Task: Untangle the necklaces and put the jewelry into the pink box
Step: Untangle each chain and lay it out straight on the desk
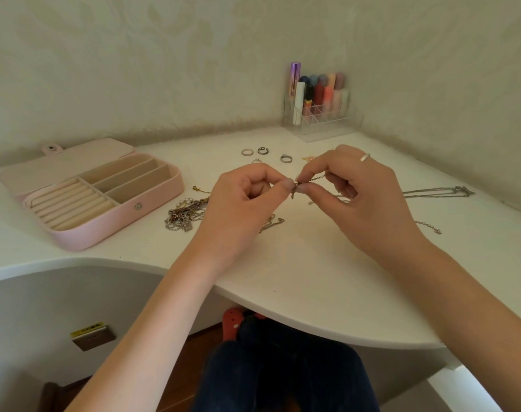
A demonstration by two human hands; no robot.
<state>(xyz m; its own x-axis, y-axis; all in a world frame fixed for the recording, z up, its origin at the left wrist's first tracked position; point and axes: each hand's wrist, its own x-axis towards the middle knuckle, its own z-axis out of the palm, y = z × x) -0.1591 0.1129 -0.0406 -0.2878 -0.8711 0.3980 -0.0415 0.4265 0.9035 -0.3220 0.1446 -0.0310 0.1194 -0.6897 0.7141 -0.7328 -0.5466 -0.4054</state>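
My left hand point(247, 200) and my right hand point(357, 191) meet above the white table, both pinching a thin dark chain necklace point(301, 182) at its clasp. The chain runs back under my right fingers. The pink box point(161, 191) lies open at the left, with ring rolls and empty compartments. A tangled heap of necklaces point(183, 214) lies between the box and my left hand. Several rings point(263, 153) sit behind my hands. A silver necklace point(437, 191) stretches out at the right, and a short chain point(428, 226) lies nearer to me.
A transparent organizer with lipsticks point(321, 108) stands in the back corner against the wall. The white table point(312, 278) has a curved front edge close to my lap. A small gold piece point(308, 158) lies behind my right hand.
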